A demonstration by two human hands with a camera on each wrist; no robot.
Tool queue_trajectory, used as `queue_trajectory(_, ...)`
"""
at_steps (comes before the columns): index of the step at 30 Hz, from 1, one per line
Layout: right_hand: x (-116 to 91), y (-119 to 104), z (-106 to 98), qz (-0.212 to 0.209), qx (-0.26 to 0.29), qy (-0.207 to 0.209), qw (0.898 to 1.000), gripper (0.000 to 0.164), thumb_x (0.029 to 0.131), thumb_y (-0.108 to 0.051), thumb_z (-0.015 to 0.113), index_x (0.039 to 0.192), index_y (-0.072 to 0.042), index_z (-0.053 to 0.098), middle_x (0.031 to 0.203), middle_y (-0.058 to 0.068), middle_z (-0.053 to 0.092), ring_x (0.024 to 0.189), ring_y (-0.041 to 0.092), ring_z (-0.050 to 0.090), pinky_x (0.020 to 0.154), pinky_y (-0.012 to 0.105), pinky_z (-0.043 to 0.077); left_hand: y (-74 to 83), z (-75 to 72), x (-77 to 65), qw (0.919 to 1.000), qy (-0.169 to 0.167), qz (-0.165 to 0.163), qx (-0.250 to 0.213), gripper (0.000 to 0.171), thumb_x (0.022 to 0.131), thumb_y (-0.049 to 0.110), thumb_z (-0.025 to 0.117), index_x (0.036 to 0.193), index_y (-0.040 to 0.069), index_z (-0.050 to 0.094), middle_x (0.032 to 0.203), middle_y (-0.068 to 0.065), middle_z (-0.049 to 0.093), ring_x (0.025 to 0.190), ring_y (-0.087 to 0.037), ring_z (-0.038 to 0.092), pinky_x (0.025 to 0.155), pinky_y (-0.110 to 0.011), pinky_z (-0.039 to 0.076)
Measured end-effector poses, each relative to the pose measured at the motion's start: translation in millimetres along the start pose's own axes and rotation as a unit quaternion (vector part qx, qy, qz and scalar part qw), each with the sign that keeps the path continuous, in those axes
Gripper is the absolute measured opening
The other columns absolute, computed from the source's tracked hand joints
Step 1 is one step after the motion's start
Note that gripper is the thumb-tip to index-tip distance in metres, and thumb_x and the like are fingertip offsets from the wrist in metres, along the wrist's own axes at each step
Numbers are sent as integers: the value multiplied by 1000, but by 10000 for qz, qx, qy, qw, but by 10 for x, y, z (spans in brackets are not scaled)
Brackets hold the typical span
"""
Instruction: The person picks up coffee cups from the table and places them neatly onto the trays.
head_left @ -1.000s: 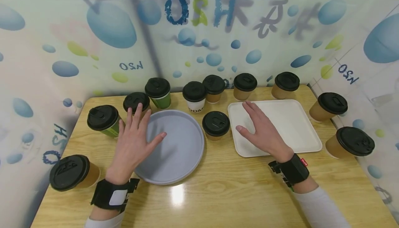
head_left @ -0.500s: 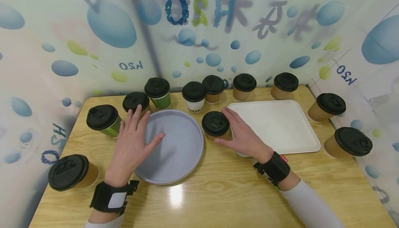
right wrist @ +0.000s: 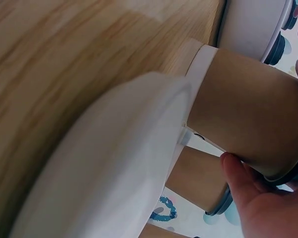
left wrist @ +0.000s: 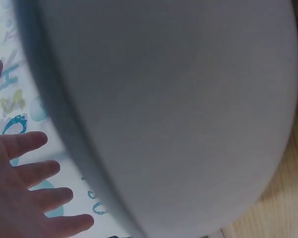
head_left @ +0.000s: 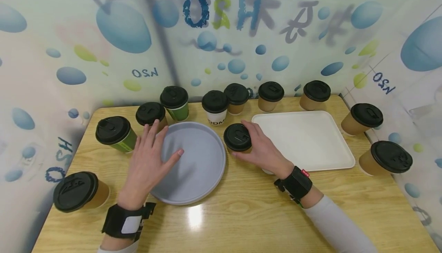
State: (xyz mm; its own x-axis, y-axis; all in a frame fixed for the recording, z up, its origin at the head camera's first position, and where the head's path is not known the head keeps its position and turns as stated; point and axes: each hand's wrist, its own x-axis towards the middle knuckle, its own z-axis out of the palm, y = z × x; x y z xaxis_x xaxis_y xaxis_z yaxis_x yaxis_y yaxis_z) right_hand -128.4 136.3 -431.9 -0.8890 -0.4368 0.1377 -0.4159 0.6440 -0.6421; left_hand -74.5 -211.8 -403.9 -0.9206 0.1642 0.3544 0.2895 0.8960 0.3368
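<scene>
My right hand (head_left: 264,151) grips a brown paper coffee cup (right wrist: 243,109) with a black lid (head_left: 237,137), thumb on the near side and fingers on the far side. The cup stands upright on the table between a round blue-grey tray (head_left: 200,157) and a white rectangular tray (head_left: 307,141). Spread and straight, the fingers of my left hand (head_left: 148,164) hover around the round tray's left rim, holding nothing. In the left wrist view that hand (left wrist: 20,193) shows beside the tray's side (left wrist: 179,109).
Left of the round tray stand a green cup (head_left: 126,141) and a brown cup (head_left: 98,193). Several lidded cups line the back, including a white one (head_left: 216,116) and a green one (head_left: 179,111). Two brown cups (head_left: 353,124) (head_left: 371,162) stand at the right. A printed curtain (head_left: 241,57) borders the table.
My right hand has moved left from above the white tray to the brown cup and closed around it. The left hand has stayed nearly still.
</scene>
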Motion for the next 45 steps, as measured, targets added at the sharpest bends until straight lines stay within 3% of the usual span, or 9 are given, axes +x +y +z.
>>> queue_trajectory(10,-24,-36,-64,-52,35,266,9996,99,84,-40,86,158,-7,29,145,15,43,132,29,51,108,50,46,6,12,-7,10000,-48,-43,-54,78,90,44,77,150,1,49,165,-23,29,152,-49,23,111,-74,27)
queue_trajectory(18,-51,6,-359,346,151,705,9968,99,85,-40,84,160,-9,28,155,16,39,140,33,44,110,56,42,15,15,-18,10000,-38,-52,-71,78,90,44,77,149,0,50,165,-23,30,152,-49,24,111,-74,27)
queue_trajectory(27,9,245,-605,631,-60,1280,9897,98,87,-37,83,160,-3,28,157,24,37,142,41,42,112,60,38,26,64,-25,9999,-114,9,-56,78,91,44,76,148,-1,50,166,-22,29,151,-50,25,110,-75,27)
queue_trajectory(36,95,502,-625,828,-127,1270,9884,97,88,-32,82,160,-1,26,155,27,36,140,42,42,111,60,38,20,85,-39,10000,-46,-60,-65,77,90,42,77,148,-1,51,166,-23,29,150,-51,25,110,-75,28)
queue_trajectory(45,155,607,-595,1069,-112,1053,9886,98,88,-34,81,161,-1,24,154,28,35,139,44,43,111,60,38,16,88,-51,9999,-66,-86,-96,78,90,42,77,149,0,50,166,-23,29,151,-50,24,111,-74,27)
